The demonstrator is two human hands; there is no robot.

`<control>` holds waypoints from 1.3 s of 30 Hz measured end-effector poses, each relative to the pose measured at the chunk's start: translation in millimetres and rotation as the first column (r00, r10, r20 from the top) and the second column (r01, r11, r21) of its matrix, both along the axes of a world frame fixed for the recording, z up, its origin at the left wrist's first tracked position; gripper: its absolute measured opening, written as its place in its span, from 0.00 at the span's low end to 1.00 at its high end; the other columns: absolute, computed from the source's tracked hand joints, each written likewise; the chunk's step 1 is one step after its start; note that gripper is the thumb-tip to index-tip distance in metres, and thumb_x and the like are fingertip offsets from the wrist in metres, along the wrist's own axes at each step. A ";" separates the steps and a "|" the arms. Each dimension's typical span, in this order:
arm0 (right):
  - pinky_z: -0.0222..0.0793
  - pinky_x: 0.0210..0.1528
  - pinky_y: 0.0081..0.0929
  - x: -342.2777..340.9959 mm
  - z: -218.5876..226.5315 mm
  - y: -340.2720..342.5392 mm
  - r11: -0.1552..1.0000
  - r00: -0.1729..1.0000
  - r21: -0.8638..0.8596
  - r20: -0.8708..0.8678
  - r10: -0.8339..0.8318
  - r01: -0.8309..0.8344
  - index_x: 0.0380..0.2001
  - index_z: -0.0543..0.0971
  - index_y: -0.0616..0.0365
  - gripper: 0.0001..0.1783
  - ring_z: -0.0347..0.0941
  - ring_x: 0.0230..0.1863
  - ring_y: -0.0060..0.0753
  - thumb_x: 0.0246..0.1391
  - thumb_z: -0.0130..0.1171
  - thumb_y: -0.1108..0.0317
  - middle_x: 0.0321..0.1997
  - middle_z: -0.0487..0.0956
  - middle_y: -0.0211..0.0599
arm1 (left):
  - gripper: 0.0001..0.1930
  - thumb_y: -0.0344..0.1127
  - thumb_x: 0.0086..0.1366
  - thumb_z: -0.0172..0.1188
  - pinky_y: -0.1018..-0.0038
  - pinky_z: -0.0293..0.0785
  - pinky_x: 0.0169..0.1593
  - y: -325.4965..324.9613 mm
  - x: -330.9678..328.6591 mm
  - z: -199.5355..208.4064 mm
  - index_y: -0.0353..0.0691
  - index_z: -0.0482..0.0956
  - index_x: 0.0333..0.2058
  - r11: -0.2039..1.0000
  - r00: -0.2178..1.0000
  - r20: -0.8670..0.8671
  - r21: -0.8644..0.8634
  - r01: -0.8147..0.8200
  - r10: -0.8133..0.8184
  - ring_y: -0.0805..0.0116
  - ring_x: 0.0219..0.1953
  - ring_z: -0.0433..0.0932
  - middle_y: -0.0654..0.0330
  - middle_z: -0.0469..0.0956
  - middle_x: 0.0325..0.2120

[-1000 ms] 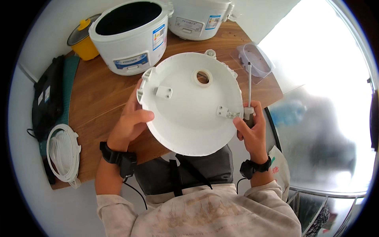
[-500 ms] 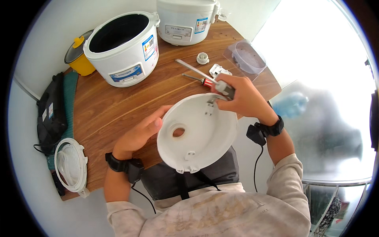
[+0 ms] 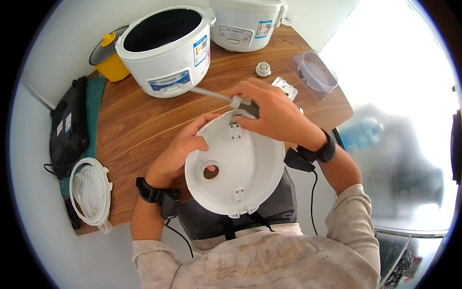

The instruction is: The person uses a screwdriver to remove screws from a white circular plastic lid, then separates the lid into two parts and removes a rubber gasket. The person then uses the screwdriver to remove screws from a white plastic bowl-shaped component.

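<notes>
A round white rice cooker lid [image 3: 255,168], hollow side up, rests partly over my lap at the table edge. My left hand [image 3: 185,147] grips its left rim, thumb on top; a fingertip shows through the lid's round hole [image 3: 211,172]. In my right hand [image 3: 267,108] is a screwdriver [image 3: 245,106] with a grey handle, its long shaft pointing up and left, away from the lid. The thumb of that hand reaches the lid's far rim beside a small metal latch piece [image 3: 234,131]. A second screw mount [image 3: 239,193] sits near the lid's lower edge.
At the back stand an open white rice cooker [image 3: 166,62], a second white cooker [image 3: 245,33] and a yellow pot [image 3: 115,67]. A white cap [image 3: 263,69], a small white part [image 3: 285,87] and a clear plastic box [image 3: 316,72] lie right. An inner lid [image 3: 90,195] and black case [image 3: 70,125] lie left.
My right hand has moved left along the far rim with the screwdriver. The lid has turned a little, and my left hand has closed round its rim.
</notes>
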State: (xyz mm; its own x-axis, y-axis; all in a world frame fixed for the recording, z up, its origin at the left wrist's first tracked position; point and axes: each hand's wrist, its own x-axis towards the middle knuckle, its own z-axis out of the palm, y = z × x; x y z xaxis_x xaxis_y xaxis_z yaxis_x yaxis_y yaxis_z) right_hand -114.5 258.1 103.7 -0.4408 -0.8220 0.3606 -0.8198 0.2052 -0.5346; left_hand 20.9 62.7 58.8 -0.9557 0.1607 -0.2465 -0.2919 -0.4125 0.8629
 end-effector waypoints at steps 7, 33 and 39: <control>0.71 0.38 0.29 30.5 11.7 61.4 0.973 0.868 0.086 0.438 -0.232 0.216 0.55 0.74 0.58 0.21 0.74 0.31 0.33 0.58 0.57 0.67 0.36 0.75 0.39 | 0.34 0.29 0.51 0.51 0.71 0.72 0.59 -0.5 -1.9 -2.8 0.37 0.65 0.61 0.985 0.986 -0.015 0.048 -0.166 0.167 0.63 0.56 0.74 0.54 0.72 0.55; 0.68 0.31 0.22 78.6 -10.0 64.9 0.981 0.622 0.141 0.759 -0.193 0.132 0.59 0.74 0.60 0.19 0.71 0.25 0.21 0.67 0.50 0.69 0.26 0.76 0.32 | 0.41 0.35 0.51 0.52 0.68 0.69 0.62 -8.0 3.5 -2.6 0.27 0.60 0.67 0.940 0.929 -0.148 0.090 -0.329 0.340 0.59 0.58 0.74 0.48 0.73 0.58; 0.68 0.30 0.22 78.6 -2.1 61.8 0.970 0.580 0.203 0.777 -0.242 0.133 0.60 0.74 0.59 0.20 0.72 0.24 0.21 0.67 0.49 0.69 0.25 0.76 0.31 | 0.42 0.38 0.52 0.53 0.68 0.68 0.63 -4.9 5.5 0.7 0.28 0.59 0.67 0.947 0.925 -0.203 0.084 -0.310 0.321 0.59 0.59 0.73 0.47 0.71 0.59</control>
State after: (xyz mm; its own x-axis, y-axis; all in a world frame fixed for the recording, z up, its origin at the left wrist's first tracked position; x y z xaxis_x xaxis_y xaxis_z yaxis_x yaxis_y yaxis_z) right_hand -35.9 319.9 101.6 -0.6548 -0.6959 -0.2949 -0.0192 0.4054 -0.9139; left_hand 26.4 57.8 59.5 -0.9880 -0.1511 -0.0327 0.0473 -0.4973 0.8663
